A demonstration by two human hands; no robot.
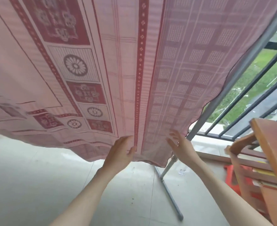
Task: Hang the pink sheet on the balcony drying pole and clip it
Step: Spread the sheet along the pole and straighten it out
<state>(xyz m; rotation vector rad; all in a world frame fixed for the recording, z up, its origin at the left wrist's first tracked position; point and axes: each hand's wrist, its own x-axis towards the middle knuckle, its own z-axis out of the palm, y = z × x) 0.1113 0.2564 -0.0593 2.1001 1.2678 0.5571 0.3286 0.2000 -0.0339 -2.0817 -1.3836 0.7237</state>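
While hanging lengthwise above, pink sheet [118,70] meeting left hand [121,154] at bottom hem — thumb pinching; right hand [180,147] spreading fingers alongside.

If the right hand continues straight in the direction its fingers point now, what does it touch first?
Most likely the pink sheet: the right hand, fingers straight, points up at its lower edge and seems almost against it already. Depth is unclear.
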